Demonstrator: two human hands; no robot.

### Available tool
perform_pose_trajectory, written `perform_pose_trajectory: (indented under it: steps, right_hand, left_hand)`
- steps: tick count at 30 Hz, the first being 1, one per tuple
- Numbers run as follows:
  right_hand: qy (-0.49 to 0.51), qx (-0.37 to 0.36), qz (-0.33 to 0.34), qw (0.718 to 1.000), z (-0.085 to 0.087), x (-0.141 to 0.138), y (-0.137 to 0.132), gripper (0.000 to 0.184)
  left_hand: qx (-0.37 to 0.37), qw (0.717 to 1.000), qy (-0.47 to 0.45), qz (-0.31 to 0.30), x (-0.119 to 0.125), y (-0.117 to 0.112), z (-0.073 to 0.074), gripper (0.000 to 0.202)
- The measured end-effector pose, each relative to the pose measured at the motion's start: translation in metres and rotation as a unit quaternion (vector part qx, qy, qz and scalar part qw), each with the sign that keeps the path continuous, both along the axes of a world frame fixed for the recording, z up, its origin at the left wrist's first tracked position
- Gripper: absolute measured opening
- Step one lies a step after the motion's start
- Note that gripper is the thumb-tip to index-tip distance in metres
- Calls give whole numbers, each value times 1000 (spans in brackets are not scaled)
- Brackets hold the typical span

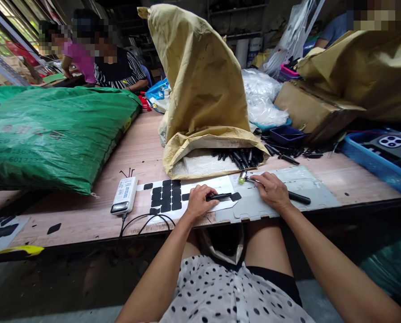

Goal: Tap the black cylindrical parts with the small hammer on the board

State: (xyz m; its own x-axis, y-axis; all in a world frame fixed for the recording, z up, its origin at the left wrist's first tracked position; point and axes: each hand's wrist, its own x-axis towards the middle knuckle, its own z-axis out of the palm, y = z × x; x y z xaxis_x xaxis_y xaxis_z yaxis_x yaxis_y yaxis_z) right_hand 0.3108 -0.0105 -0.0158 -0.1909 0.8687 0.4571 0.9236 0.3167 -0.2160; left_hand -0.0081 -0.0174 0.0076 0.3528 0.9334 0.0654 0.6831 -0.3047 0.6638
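A slim, black, rod-shaped piece (220, 196) lies over the right end of a white paper sheet (224, 184), close to the near edge of the table; whether it touches the sheet is unclear. The left hand (200, 202) has its thumb and fingers clamped on the left end of this piece. To the right, the right hand (272, 190) is closed around a small hammer with a yellow-green-tipped metal head and a black handle (299, 198) — gripped near the head, above a flat grey board (310, 183). Rows of black rounded-square patches (167, 197) cover the sheet's left part, and a white power bank (125, 193) sits farther left. On the far side stands a tall tan paper sack (200, 80), its mouth facing near — black pieces (242, 157) spill inside it. A bulging green woven sack (52, 134) fills the left; a blue plastic tray (365, 161) stands far right.
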Motion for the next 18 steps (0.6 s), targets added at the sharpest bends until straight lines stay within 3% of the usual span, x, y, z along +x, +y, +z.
perform_pose_trajectory:
  steps: [4, 7, 12, 15, 18]
  right_hand:
    - [-9, 2, 1, 1000, 0, 0, 1, 33]
    - [-11, -1, -2, 1000, 0, 0, 1, 33]
    - [-16, -6, -5, 1000, -1, 0, 1, 32]
    - [-16, -3, -8, 1000, -1, 0, 1, 32]
    - [-14, -3, -9, 1000, -1, 0, 1, 33]
  left_hand:
    - [-1, 1000, 6, -5, -1, 2, 4, 17]
    - [1, 1000, -3, -18, 0, -8, 15, 15]
    - [-98, 985, -81, -115, 9, -66, 34, 18]
    - [-175, 976, -22, -130, 19, -104, 16, 19]
    - [-227, 970, 69, -53, 28, -122, -21, 23]
